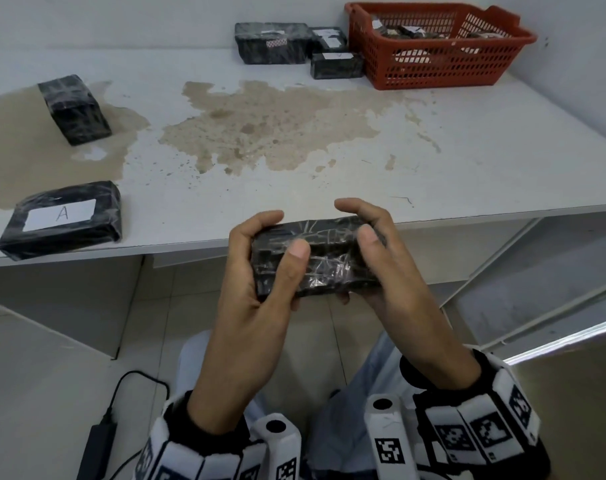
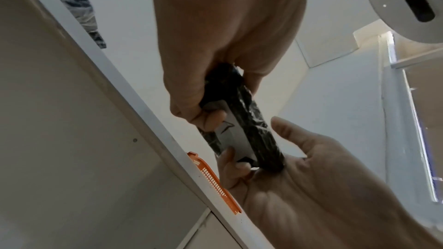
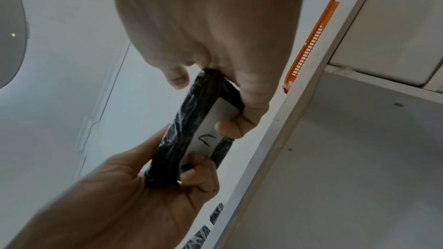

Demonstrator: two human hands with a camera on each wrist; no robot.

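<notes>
A black package wrapped in shiny film (image 1: 325,258) is held in the air just in front of the table's front edge. My left hand (image 1: 246,265) grips its left end, thumb on top and fingers underneath. My right hand (image 1: 381,258) grips the right end the same way, index finger raised over the far edge. Seen from below in the left wrist view, the package (image 2: 249,120) carries a white label (image 2: 230,135) on its underside. The right wrist view shows that label (image 3: 208,139) with a handwritten mark, partly covered by fingertips.
On the stained white table (image 1: 467,150), a black package labelled A (image 1: 60,216) lies front left and another black package (image 1: 74,109) behind it. Three more packages (image 1: 272,43) sit at the back beside a red basket (image 1: 433,69) holding others. A charger (image 1: 97,441) lies on the floor.
</notes>
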